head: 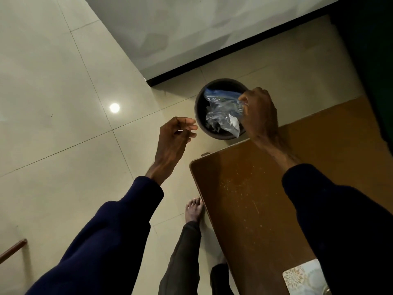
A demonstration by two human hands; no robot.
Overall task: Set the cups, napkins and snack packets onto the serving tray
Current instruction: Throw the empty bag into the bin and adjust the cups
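Right now the right hand is pinching a crumpled clear plastic bag with a blue strip along its top; the fingers are closing on the bag's upper right edge and the rest is hanging loose to the hand's left. Directly under the bag a dark round bin is standing on the pale tiled floor, just beyond the near corner of the brown table.

The left hand is hovering left of the bin, fingers loosely curled and holding nothing, apart from the bag.

Judgement: packaging is being discarded, a side step to the tray work. To do it well, lower the bag so its hanging end is inside the rim before letting go; thin film tends to drift or catch on the edge. Spreading the fingers fully should help, since film clings.

Cups, napkins and snack packets are not showing. A patterned corner is lying on the table behind the right forearm, near the body; whether it is the serving tray I cannot tell.
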